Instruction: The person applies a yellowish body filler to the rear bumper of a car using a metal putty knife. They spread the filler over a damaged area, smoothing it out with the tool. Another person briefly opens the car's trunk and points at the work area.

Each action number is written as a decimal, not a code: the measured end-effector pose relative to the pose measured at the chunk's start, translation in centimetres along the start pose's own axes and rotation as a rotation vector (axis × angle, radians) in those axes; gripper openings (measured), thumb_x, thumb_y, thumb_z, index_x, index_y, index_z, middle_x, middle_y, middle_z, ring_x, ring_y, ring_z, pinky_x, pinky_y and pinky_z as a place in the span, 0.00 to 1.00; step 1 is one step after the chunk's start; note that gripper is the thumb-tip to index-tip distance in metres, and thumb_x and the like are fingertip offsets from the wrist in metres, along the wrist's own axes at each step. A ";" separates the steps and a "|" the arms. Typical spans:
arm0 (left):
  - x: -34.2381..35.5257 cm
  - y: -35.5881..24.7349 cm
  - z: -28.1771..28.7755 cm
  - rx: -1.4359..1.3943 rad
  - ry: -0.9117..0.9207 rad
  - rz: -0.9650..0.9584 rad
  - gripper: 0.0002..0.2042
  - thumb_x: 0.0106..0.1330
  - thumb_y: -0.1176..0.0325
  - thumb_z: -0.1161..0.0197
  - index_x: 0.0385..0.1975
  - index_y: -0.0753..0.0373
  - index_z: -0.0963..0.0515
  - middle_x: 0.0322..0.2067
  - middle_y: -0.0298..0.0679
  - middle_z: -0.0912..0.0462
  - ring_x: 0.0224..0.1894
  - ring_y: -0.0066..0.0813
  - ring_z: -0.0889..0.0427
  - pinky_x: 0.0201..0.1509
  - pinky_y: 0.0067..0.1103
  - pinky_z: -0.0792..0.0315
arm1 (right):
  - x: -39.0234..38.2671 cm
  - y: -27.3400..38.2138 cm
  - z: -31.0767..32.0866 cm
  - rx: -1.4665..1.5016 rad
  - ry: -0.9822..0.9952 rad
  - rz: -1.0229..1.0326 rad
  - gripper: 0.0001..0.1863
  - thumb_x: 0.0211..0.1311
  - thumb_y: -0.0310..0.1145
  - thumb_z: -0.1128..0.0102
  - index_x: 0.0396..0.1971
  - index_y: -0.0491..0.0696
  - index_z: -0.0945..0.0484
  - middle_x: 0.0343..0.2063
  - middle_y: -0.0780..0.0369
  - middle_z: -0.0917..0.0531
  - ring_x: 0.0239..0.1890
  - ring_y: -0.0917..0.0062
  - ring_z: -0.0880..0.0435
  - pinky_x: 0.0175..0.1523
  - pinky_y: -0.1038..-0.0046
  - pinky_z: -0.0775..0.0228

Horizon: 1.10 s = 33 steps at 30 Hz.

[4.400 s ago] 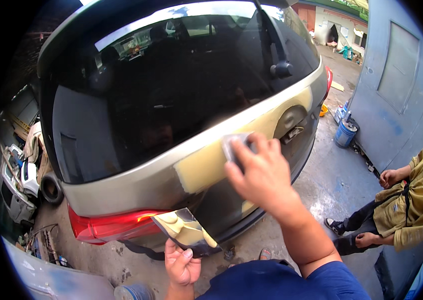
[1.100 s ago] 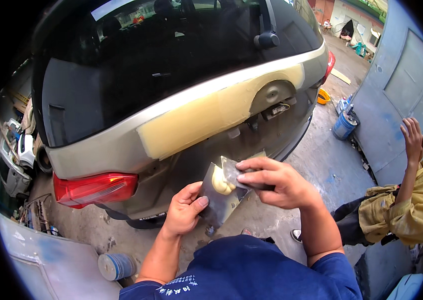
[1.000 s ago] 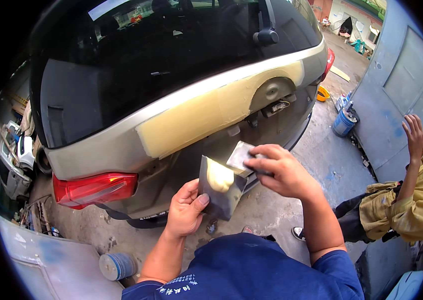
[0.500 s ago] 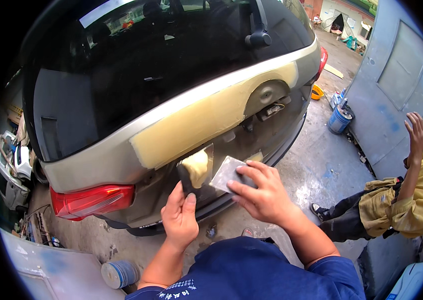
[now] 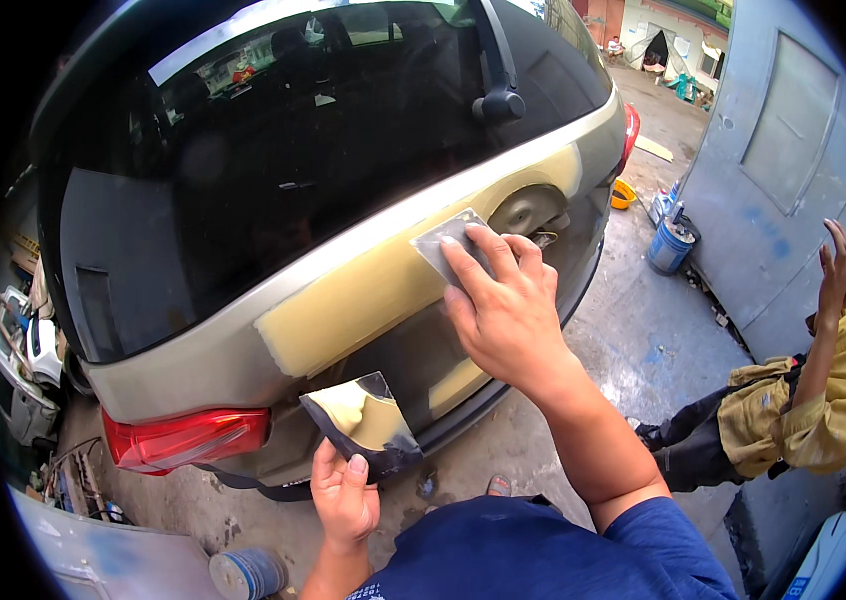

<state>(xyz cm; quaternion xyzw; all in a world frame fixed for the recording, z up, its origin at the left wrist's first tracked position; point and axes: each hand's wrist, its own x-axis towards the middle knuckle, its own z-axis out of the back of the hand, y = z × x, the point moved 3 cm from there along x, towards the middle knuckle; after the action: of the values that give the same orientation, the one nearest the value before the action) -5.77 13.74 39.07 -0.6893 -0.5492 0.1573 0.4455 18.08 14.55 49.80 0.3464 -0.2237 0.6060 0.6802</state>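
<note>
A beige car's tailgate carries a long band of pale yellow body filler [image 5: 343, 310] below its rear window [image 5: 273, 150]. My right hand [image 5: 513, 310] holds a flat grey filler spreader [image 5: 433, 243], its blade at the filler band near the round recess [image 5: 523, 208]. Lower and to the left, my left hand [image 5: 348, 495] grips a thin dark square mixing board [image 5: 398, 455] between thumb and fingers. A lump of yellow putty [image 5: 343, 405] lies on that board. The board partly hides the lower tailgate.
The red tail light [image 5: 183, 435] juts out at the left. Another person in a yellow jacket [image 5: 833, 390] stands at my right with a hand raised. Blue buckets [image 5: 670, 247] and an orange basin [image 5: 623, 194] are on the concrete floor by a grey metal door [image 5: 773, 180].
My right hand has moved up and away from the mixing board, bringing the spreader to the filler band. My left hand has dropped slightly, and the board's putty face now shows more fully.
</note>
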 end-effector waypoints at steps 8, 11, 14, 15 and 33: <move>-0.3 0.4 0.3 -0.012 -0.011 0.015 0.22 0.66 0.82 0.51 0.61 0.69 0.40 0.59 0.50 0.31 0.60 0.40 0.29 0.65 0.35 0.34 | 1.3 0.3 -0.2 -0.037 0.019 0.020 0.21 0.55 0.36 0.43 0.51 0.52 0.25 0.54 0.58 0.28 0.53 0.55 0.33 0.49 0.56 0.40; -0.4 0.4 0.4 -0.020 -0.015 0.022 0.23 0.65 0.82 0.50 0.61 0.69 0.40 0.59 0.50 0.31 0.60 0.39 0.29 0.65 0.35 0.34 | 1.6 0.4 -0.3 -0.041 0.026 0.023 0.21 0.55 0.36 0.43 0.51 0.52 0.25 0.54 0.58 0.28 0.52 0.55 0.32 0.48 0.55 0.40; -0.4 0.5 0.3 -0.024 -0.017 0.026 0.23 0.65 0.82 0.50 0.61 0.69 0.40 0.59 0.49 0.31 0.60 0.39 0.29 0.65 0.35 0.34 | 1.8 0.6 -0.5 -0.042 0.026 0.028 0.21 0.55 0.36 0.43 0.51 0.52 0.25 0.53 0.58 0.28 0.52 0.54 0.32 0.47 0.55 0.39; -0.4 0.5 0.3 -0.025 -0.016 0.027 0.23 0.65 0.82 0.50 0.61 0.69 0.40 0.59 0.49 0.31 0.60 0.39 0.29 0.65 0.35 0.34 | 1.8 0.7 -0.6 -0.048 0.025 0.028 0.21 0.55 0.36 0.43 0.51 0.52 0.25 0.53 0.58 0.27 0.52 0.54 0.32 0.47 0.55 0.39; -0.2 0.7 0.5 0.001 -0.040 0.044 0.24 0.66 0.78 0.49 0.62 0.68 0.41 0.59 0.49 0.32 0.61 0.39 0.30 0.66 0.35 0.36 | -2.6 -0.2 -3.9 0.089 -0.065 0.025 0.27 0.46 0.32 0.36 0.51 0.53 0.25 0.54 0.60 0.30 0.53 0.56 0.34 0.49 0.57 0.40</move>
<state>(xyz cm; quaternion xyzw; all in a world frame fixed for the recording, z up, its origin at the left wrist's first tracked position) -5.74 13.78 38.24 -0.6977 -0.5427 0.1810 0.4312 17.44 15.71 45.28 0.3929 -0.2230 0.6122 0.6489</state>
